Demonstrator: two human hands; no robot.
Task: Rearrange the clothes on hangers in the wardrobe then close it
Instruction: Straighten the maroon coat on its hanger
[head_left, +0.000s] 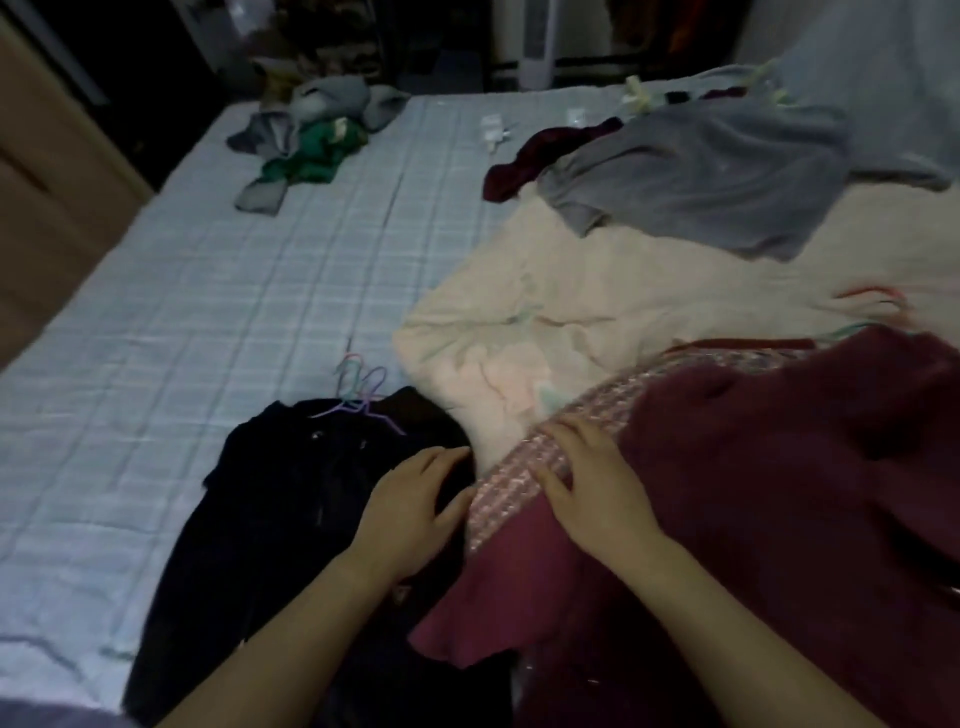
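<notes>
Two hands down on the pile, that's where you were: your left hand (410, 512) rested with relaxed, spread fingers on the black garment (291, 499), and your right hand (592, 478) lay flat, fingers splayed, on the pink woven trim (511, 480) of the maroon garment (779, 493). Neither hand was pinching or gripping anything. Both pieces lay on the bed (208, 312), touching each other at the near edge, and the black one had a purple hanger (363, 397) poking out at its collar. The maroon one sat partly over a cream blanket (597, 312); I couldn't tell if it had a hanger in it. Further back were a grey garment (701, 171) and a green and grey heap (306, 145), well apart from your hands. Looked to me like you were in the sorting step, with nothing hung up yet and the wardrobe not clearly in view, so early going. Next move probably called for curling your fingers round that hanger hook, or bunching one garment by the shoulders, then lifting it clear so it didn't drag its neighbour along.
</notes>
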